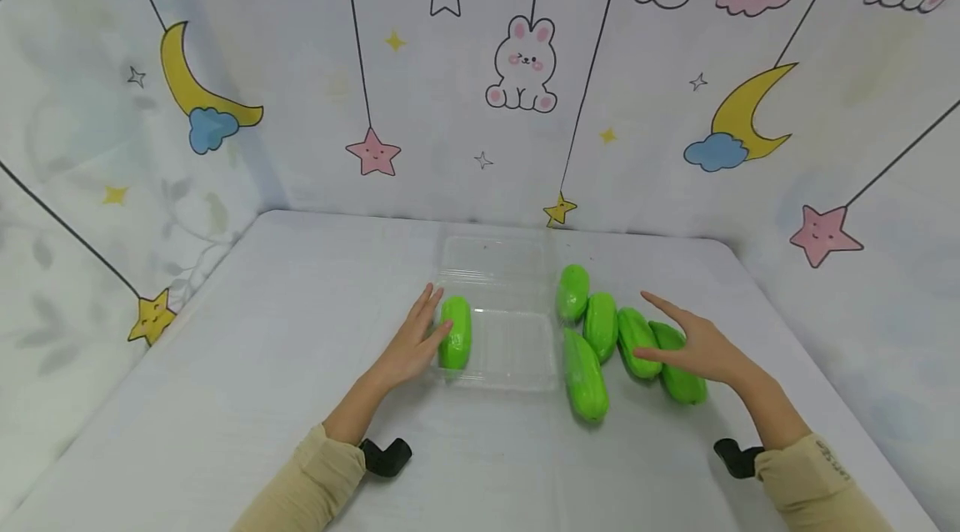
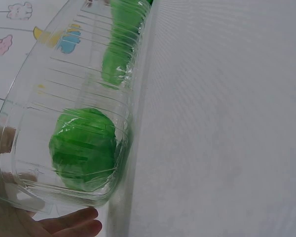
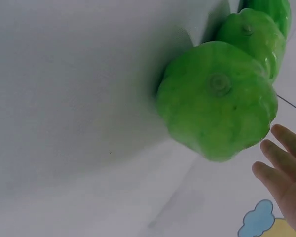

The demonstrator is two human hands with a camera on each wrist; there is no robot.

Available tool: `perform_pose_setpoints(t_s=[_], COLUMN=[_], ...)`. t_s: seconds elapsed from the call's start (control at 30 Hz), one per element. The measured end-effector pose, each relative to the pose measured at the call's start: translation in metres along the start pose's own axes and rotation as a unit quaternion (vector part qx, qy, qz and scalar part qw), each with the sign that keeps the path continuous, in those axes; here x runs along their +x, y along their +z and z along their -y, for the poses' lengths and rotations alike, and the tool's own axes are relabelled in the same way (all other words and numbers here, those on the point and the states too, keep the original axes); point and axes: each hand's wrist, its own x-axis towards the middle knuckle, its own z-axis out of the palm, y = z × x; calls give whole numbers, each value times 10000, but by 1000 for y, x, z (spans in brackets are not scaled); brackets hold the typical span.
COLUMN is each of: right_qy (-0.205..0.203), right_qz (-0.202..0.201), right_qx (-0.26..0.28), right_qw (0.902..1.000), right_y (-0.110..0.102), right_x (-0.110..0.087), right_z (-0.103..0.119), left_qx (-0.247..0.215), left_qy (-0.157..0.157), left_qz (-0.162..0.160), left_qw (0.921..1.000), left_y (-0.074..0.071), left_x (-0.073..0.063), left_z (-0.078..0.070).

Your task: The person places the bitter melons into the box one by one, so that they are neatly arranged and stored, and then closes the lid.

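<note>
A clear plastic clamshell box [image 1: 517, 353] lies on the table with its lid [image 1: 495, 258] folded open to the back. One bright green gourd-like vegetable [image 1: 455, 333], long and lobed, lies inside along the left wall. My left hand [image 1: 408, 348] rests at the box's left side, fingers fairly straight outside and thumb over the edge near that vegetable. Several like vegetables lie to the right of the box, one [image 1: 585, 378] nearest it. My right hand [image 1: 701, 348] hovers with spread fingers over the rightmost vegetable [image 1: 684, 386]; in the right wrist view its fingertips are beside a rounded green end [image 3: 219, 98].
A white cloth covers the table [image 1: 247, 399]. Behind it hangs a pale curtain [image 1: 300, 82] printed with moons, stars and rabbits. Black straps [image 1: 386, 459] show at both wrists. Other green vegetables [image 1: 600, 328] lie close together right of the box.
</note>
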Motion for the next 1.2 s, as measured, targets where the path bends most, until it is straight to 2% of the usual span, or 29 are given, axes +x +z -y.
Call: perform_pose_setpoints(t_s=[0.3, 0.5, 0.93, 1.2], right_qy=[171, 56, -436, -415], right_qz=[-14, 15, 306, 653], right_qx=[-63, -61, 374, 852], right_qw=[9998, 10000, 9979, 9934], right_y=[-3, -2, 1, 2], right_x=[-6, -9, -16, -18], right_z=[-19, -28, -46, -51], left_qx=[-24, -28, -74, -14], left_qy=[0, 54, 21, 43], left_qz=[25, -36, -50, -56], left_qw=[10000, 10000, 10000, 10000], left_y=[0, 1, 0, 1], left_x=[0, 0, -1, 0], left_z=[2, 3, 2, 3])
